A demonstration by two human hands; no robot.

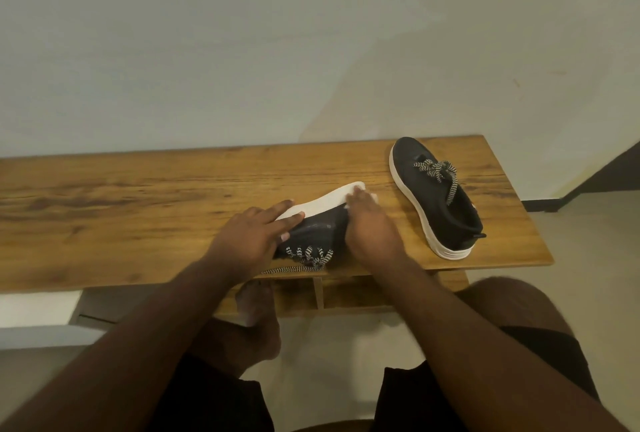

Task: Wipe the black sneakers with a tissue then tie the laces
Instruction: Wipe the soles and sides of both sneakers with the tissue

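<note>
Under the right hand (pixel 370 223), the tissue (pixel 477 196) barely shows (blurred).

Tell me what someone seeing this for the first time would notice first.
Two bare hands working on a black sneaker tipped on its side near the front edge of the wooden table: the left hand rests on it with straight fingers, while the right hand presses at its white sole. Next, the second black sneaker standing upright at the table's right end, its zigzag laces tied.

Both hands (pixel 311 223) press on a tipped black sneaker (pixel 318 227) on the wooden table (pixel 138 196); second sneaker (pixel 436 196) stands right.
</note>
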